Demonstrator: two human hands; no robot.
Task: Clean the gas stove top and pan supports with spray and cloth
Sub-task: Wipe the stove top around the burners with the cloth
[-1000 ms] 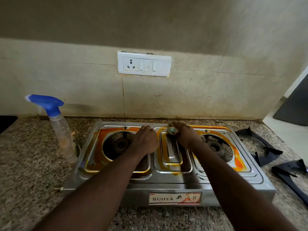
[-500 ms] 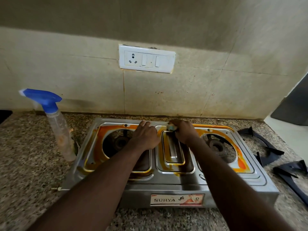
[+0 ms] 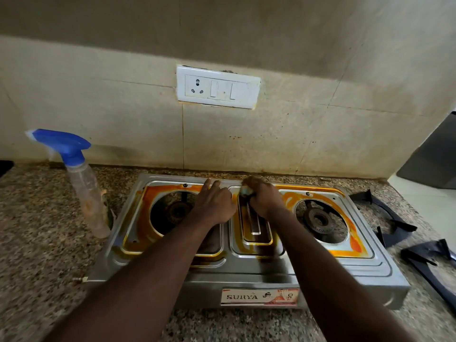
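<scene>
Two pan supports (image 3: pixel 397 224) lie on the counter (image 3: pixel 37 243) right of the stove (image 3: pixel 345 275); the spray bottle (image 3: pixel 85 193) stands left. Our left hand (image 3: pixel 214 203) rests flat on its top, our right hand (image 3: pixel 266 199) grips the cloth (image 3: pixel 246 191) at its middle panel. The front label (image 3: pixel 259 296) reads SURYA.

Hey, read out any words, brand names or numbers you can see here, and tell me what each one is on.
"SURYA": on the sticker on the front panel of the gas stove.
Small marks to the right of that word on the same sticker: too small and blurred to read.
Spray bottle: no label that can be read.
Switch plate on the wall: no text that can be read.
</scene>
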